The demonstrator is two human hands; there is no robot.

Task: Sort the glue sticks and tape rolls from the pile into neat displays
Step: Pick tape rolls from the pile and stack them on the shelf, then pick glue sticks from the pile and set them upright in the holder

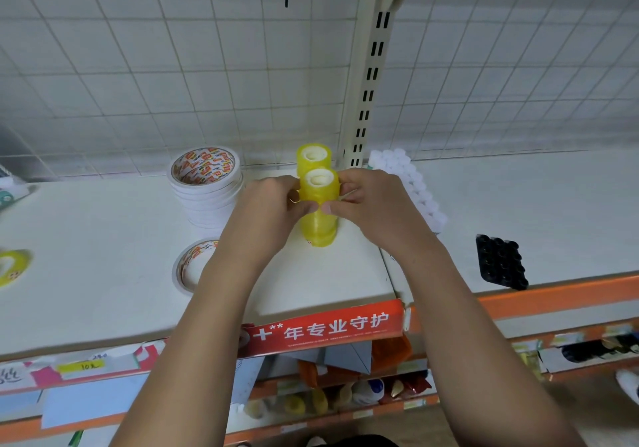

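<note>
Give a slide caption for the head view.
Left hand and right hand grip a yellow tape stack on the shelf.

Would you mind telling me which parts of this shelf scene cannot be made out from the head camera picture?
All in the head view:
- front yellow tape stack: its middle is covered by the left hand and right hand.
- flat white tape roll: right part behind the left forearm.
- yellow roll: cut off by the left edge.
- lower shelf goods: blurred, cannot be named.
</note>
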